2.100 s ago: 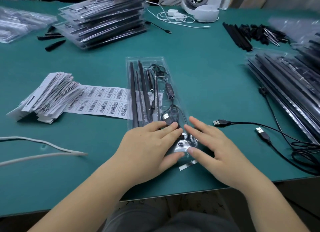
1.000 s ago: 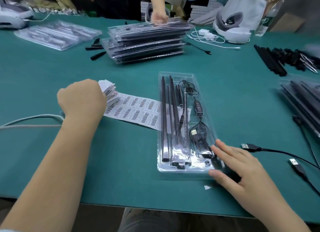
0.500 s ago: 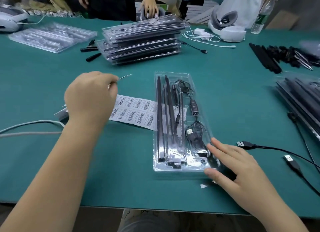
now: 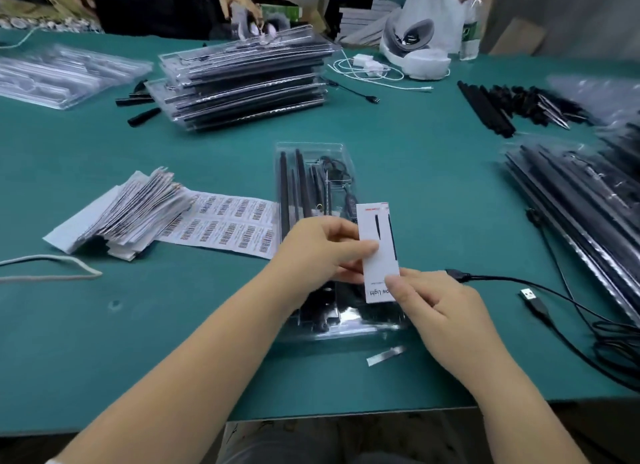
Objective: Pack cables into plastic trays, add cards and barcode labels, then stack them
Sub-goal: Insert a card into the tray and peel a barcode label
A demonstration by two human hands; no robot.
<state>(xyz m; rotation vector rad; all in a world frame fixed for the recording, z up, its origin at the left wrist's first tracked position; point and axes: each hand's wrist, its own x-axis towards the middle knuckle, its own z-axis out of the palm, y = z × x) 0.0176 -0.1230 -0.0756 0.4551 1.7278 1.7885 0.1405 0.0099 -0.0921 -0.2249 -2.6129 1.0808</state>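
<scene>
A clear plastic tray (image 4: pixel 313 154) lies lengthwise in front of me on the green table, holding black rods and a coiled black cable. Above its near half I hold a narrow white card (image 4: pixel 377 242) printed with black bars. My left hand (image 4: pixel 322 252) pinches the card's left edge. My right hand (image 4: pixel 436 311) pinches its near end between thumb and forefinger. A fanned pile of the same cards (image 4: pixel 121 214) lies to the left, beside a sheet of barcode labels (image 4: pixel 225 224).
A stack of filled trays (image 4: pixel 246 79) stands at the back, with other people's hands behind it. More filled trays (image 4: pixel 585 204) lie on the right beside loose USB cables (image 4: pixel 533 301). Black rods (image 4: pixel 485 107) lie far right, empty trays (image 4: pixel 59 72) far left. A paper scrap (image 4: pixel 386 355) lies near the tray.
My left hand picked a card from the pile on the left and carried it over the tray. My right hand lifted off the tray's near corner and took the card's near end.
</scene>
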